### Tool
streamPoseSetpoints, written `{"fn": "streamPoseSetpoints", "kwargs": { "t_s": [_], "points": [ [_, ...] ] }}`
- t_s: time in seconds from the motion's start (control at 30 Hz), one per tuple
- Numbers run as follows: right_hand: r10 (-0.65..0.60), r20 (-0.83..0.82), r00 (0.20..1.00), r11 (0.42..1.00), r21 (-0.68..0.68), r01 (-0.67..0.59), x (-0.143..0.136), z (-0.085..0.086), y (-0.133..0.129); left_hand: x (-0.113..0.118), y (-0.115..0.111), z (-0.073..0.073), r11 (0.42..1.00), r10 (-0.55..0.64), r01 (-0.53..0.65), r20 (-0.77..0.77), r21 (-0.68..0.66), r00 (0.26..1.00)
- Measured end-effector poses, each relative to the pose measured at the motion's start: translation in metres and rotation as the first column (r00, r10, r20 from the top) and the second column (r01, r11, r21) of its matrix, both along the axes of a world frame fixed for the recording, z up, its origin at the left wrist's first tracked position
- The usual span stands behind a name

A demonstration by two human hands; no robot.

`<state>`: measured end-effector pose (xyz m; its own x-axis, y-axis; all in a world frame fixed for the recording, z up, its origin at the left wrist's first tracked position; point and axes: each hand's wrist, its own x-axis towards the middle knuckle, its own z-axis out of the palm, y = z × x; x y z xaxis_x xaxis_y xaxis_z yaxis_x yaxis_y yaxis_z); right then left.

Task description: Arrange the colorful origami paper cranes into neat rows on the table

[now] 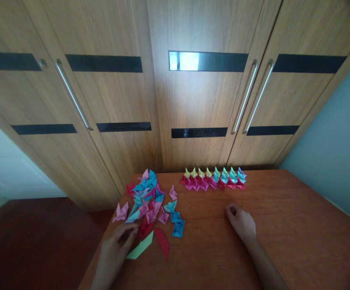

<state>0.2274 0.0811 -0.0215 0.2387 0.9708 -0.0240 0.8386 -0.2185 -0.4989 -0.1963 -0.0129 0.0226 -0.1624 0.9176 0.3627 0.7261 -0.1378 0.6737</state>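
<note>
My left hand [117,243] is at the lower left of the heap of folded paper pieces [147,193], its thumb and fingertips closed at a red folded piece [145,228]. Just right of that hand lie a flat pale green strip [141,245] and a flat red strip [162,242]. My right hand [240,220] rests on the table with its fingers curled in; anything inside them is hidden. Behind it, neat rows of small folded papers [214,179] in yellow, teal, pink and red stand near the table's back edge.
Blue folded pieces [176,219] and pink ones [163,216] lie at the heap's right side. The wooden table [205,249] meets a cupboard [193,100] with metal handles at the back. A pale blue wall [328,153] stands at the right.
</note>
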Motion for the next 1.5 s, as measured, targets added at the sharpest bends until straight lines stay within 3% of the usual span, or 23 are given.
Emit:
{"fn": "streamPoseSetpoints", "kwargs": {
  "t_s": [0.1,0.2,0.3,0.43,0.5,0.6,0.77,0.93,1.07,1.23,1.37,1.5],
  "points": [
    [-0.007,-0.093,0.996,0.998,0.054,0.012,0.001,0.000,0.001,0.017,0.003,0.013,0.999,-0.041,0.044,0.094,-0.029,0.995],
    [0.078,-0.259,0.963,0.982,0.186,-0.029,-0.008,0.003,-0.001,0.041,0.012,0.024,0.994,-0.111,0.111,0.111,0.005,0.988],
    [0.245,-0.432,0.868,0.948,0.295,-0.121,-0.028,0.012,-0.011,0.070,0.024,0.032,0.974,-0.225,0.221,0.091,0.057,0.970],
    [0.414,-0.575,0.706,0.907,0.327,-0.266,-0.063,0.029,-0.036,0.109,0.035,0.039,0.915,-0.401,0.399,0.039,0.062,0.915],
    [0.456,-0.592,0.665,0.890,0.325,-0.320,-0.076,0.036,-0.049,0.124,0.036,0.038,0.885,-0.461,0.458,0.010,0.081,0.888],
    [0.479,-0.560,0.676,0.877,0.338,-0.341,-0.087,0.040,-0.061,0.137,0.037,0.032,0.861,-0.503,0.502,-0.008,0.085,0.864],
    [0.485,-0.473,0.736,0.869,0.353,-0.346,-0.086,0.031,-0.062,0.136,0.037,0.015,0.894,-0.444,0.442,0.018,0.080,0.896],
    [0.341,-0.464,0.818,0.912,0.373,-0.169,-0.052,0.020,-0.044,0.121,0.040,0.005,0.918,-0.393,0.388,0.051,0.078,0.918],
    [0.130,-0.464,0.876,0.930,0.363,0.054,0.005,0.017,-0.015,0.114,0.042,0.007,0.929,-0.370,0.366,0.078,0.060,0.926],
    [-0.218,-0.281,0.935,0.887,0.343,0.310,0.083,0.012,0.027,0.114,0.041,0.007,0.918,-0.396,0.394,0.063,0.052,0.916],
    [-0.330,-0.099,0.939,0.896,0.282,0.344,0.121,-0.002,0.054,0.116,0.040,0.005,0.918,-0.392,0.387,0.038,0.087,0.919],
    [-0.364,0.069,0.929,0.927,0.121,0.355,0.132,-0.012,0.073,0.118,0.037,0.007,0.922,-0.379,0.375,0.030,0.097,0.925]
  ]
}}
